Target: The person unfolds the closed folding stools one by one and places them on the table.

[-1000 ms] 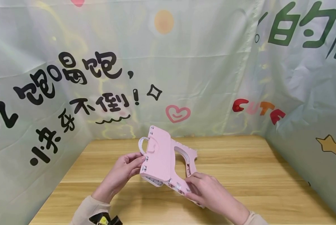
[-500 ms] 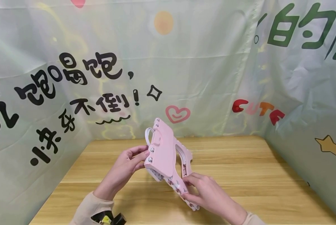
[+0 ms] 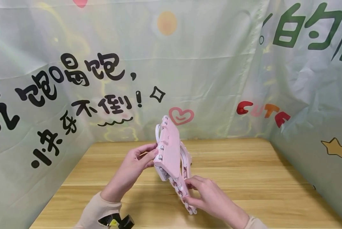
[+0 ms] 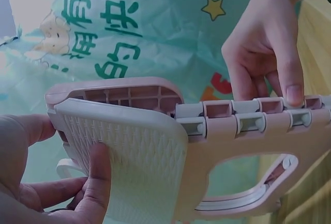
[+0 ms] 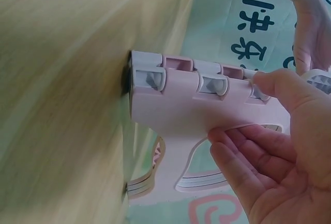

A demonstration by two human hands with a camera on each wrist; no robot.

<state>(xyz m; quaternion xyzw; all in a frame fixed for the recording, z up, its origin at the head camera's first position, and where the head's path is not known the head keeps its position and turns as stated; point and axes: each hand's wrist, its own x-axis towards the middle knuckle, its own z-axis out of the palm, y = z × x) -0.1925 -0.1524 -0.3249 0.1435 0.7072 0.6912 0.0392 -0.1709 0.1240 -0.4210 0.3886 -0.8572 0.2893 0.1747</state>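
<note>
A pink folding step stool (image 3: 170,152) is held up at a tilt over the table, its lower end at the wood. My left hand (image 3: 133,167) pinches the edge of its top panel, thumb on one face and fingers on the other. In the left wrist view the two halves of the top (image 4: 124,146) stand partly apart, like a narrow V. My right hand (image 3: 212,197) grips the hinged leg section, the thumb on the row of hinges (image 5: 212,83) and the fingers at the oval leg opening. A white carry loop (image 3: 157,133) sticks out beside the left fingers.
The wooden table (image 3: 245,171) reaches back to a pale green printed cloth (image 3: 211,79) that hangs at the rear and along both sides. A black wrist device (image 3: 116,220) sits on the left sleeve.
The step stool has turned so its panel shows narrower and more edge-on. Its upper end has risen and shifted right, the left hand moving right with it. The right hand has barely moved.
</note>
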